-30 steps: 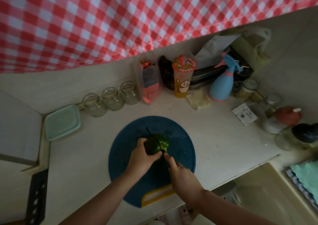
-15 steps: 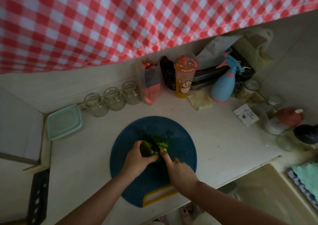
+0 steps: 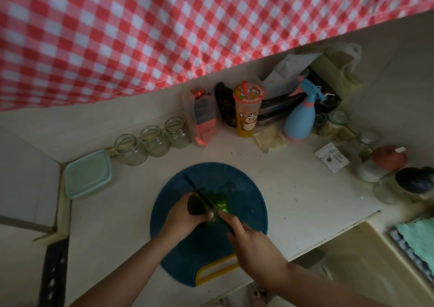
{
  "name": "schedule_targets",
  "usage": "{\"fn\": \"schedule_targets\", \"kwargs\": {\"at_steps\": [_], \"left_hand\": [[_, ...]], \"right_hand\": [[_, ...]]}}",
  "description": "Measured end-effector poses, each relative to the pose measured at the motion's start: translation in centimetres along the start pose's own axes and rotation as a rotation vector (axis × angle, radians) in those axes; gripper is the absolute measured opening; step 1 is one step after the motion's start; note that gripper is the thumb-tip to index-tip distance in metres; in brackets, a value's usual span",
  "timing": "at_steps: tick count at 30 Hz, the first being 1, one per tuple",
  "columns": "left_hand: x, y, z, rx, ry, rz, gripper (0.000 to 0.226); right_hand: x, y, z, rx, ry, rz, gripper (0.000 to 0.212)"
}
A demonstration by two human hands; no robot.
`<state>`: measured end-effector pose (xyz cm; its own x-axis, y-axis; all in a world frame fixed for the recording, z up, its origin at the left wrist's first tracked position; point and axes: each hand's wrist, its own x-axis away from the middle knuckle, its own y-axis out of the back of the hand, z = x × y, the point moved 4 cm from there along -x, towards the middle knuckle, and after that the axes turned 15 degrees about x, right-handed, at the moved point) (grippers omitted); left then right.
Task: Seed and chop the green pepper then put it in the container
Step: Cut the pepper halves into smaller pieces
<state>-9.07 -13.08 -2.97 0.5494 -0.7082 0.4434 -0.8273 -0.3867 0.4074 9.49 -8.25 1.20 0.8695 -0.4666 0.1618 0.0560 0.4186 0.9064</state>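
- Red-and-white checked cloth (image 3: 164, 36) hung across the upper part of the view, above a pale bench (image 3: 305, 194) set against a pale wall.
- A round dark blue cutting board with a yellow handle (image 3: 244, 189) lay on the bench near its front edge, the handle towards the person.
- The glossy green pepper (image 3: 220, 205) sat on the board, a little left of its middle.
- The left hand (image 3: 182, 218) had its fingers curled round the pepper's left side, gripping it against the board.
- The right hand (image 3: 254, 243) was closed round the handle of a knife with a thin dark blade (image 3: 195, 187), its fingers wrapped tight.
- The blade ran at a slant from the right hand up and to the left, across the top of the pepper, its tip past the pepper over bare board. How deep it sat in the pepper could not be told because of blur.
- A mint-green rectangular plastic container (image 3: 88, 174) stood at the bench's far left corner, well apart from the board.
- Three clear glass jars (image 3: 153, 140) without lids stood in a row beside the container, along the wall.
- Further right along the wall stood a tall orange drink cup with a cartoon print (image 3: 248, 116) and a light blue spray bottle with pink trim (image 3: 300, 121).
- A teal cloth (image 3: 415, 238) lay at the right edge of the view.
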Motion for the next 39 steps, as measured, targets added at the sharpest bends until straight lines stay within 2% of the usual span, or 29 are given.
{"fn": "schedule_targets", "kwargs": {"at_steps": [4, 8, 12, 16, 20, 23, 25, 30, 32, 34, 36, 39], "left_hand": [[-0.2, -0.4, -0.3, -0.007, -0.029, 0.028, 0.07], [-0.1, -1.1, -1.0, 0.024, -0.042, 0.064, 0.069], [0.0, -1.9, -1.4, 0.046, -0.073, 0.056, 0.079], [0.0, -2.4, -1.8, 0.052, -0.095, 0.022, 0.08], [-0.2, -2.3, -2.2, -0.034, -0.106, 0.047, 0.068], [-1.1, -2.4, -1.9, -0.044, -0.068, 0.078, 0.07], [-1.2, -2.8, -1.8, 0.024, -0.03, 0.101, 0.07], [-1.0, -3.0, -1.4, 0.436, 0.079, 0.028, 0.044], [-1.0, -2.9, -1.0, 0.643, 0.162, 0.006, 0.047], [-1.1, -3.1, -0.7, 0.756, 0.195, -0.005, 0.048], [-1.1, -3.3, -0.5, 0.743, 0.178, -0.024, 0.046], [-1.1, -3.5, 0.0, 0.59, 0.134, -0.071, 0.057]], "right_hand": [[1.2, 2.1, -2.8, -0.101, -0.123, -0.141, 0.048], [-0.1, -0.1, -6.1, -0.076, -0.255, -0.018, 0.046], [-0.4, -1.7, -5.9, -0.081, -0.206, 0.058, 0.046], [-0.9, -1.7, -5.5, -0.041, -0.174, 0.051, 0.049], [-1.3, -1.4, -5.4, 0.023, -0.156, 0.063, 0.051], [-1.7, -1.0, -5.3, 0.043, -0.153, 0.066, 0.052], [-2.0, -0.9, -5.2, 0.034, -0.155, 0.068, 0.052], [-3.0, 0.4, -4.5, -0.042, -0.156, 0.012, 0.046], [-3.1, 0.8, -4.4, -0.035, -0.159, -0.006, 0.045], [-2.9, 0.7, -4.4, -0.027, -0.168, 0.007, 0.045], [-2.6, 0.4, -4.3, -0.026, -0.179, 0.033, 0.046], [-2.3, -0.3, -3.8, -0.054, -0.21, 0.042, 0.046]]}}
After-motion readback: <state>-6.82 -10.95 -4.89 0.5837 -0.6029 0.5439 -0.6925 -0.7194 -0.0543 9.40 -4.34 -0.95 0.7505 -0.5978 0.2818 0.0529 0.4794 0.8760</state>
